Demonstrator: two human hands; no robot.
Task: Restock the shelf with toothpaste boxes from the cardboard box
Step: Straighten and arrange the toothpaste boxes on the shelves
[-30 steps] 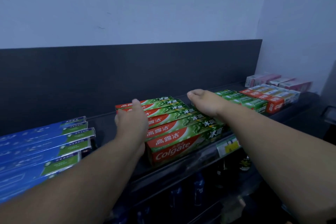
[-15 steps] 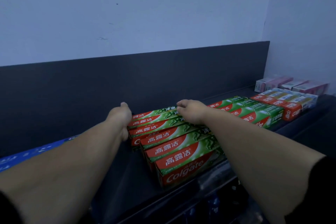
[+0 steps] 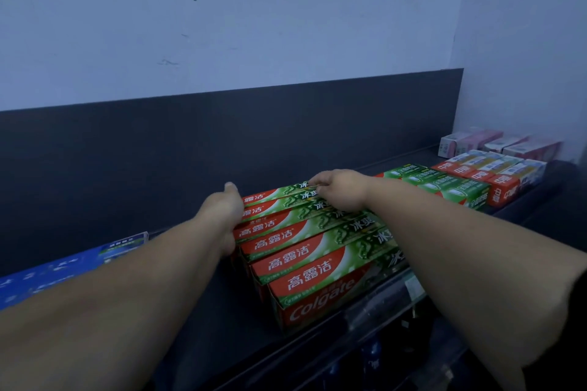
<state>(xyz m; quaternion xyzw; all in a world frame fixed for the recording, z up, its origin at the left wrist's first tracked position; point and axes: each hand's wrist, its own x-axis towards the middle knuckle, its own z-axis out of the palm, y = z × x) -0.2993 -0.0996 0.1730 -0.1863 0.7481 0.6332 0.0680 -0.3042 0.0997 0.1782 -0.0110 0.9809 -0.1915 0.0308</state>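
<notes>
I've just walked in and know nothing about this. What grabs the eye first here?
Two bare arms reach forward to a row of red-and-green Colgate boxes in the middle of the dark shelf. The left hand presses the row's left end, the right hand rests on its far boxes. Blue boxes lie at left.

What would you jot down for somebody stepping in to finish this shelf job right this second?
Left hand: pressed against the left ends of the red-and-green Colgate boxes; holds nothing that I can see.
Right hand: fingers curled on the rearmost boxes' right ends; whether it has a grip on one, I cannot tell.
Done: that row lies flat, reaching the shelf's front edge.
Neighbours: blue boxes left, green boxes right.
Left: square up the row; the cardboard box is out of view, so remaining stock is unknown.
</notes>
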